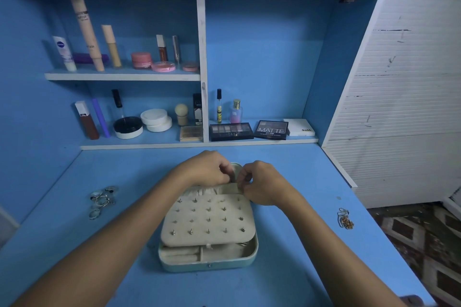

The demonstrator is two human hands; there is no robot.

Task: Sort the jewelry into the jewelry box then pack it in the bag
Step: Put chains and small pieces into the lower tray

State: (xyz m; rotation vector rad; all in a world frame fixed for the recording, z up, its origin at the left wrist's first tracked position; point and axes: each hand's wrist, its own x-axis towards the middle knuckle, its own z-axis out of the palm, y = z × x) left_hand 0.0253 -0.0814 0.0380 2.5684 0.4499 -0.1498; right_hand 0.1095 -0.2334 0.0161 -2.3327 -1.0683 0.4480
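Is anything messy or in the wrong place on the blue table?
Yes. A pile of rings lies loose on the left and tangled chains on the right, both outside the open jewelry box. The tall tubes on the shelf lean sideways.

There is only one view, from a wide-angle camera worn on the person's head. It looks forward and down over the blue table (287, 281), so both forearms enter from the bottom edge and reach toward the middle of the picture. The table surface is near, directly under the camera. Farther ahead, the view faces the shelves (124, 77) at the back of the table. At the right edge a part of the floor (424, 244) is seen. Straight lines bend near the borders.
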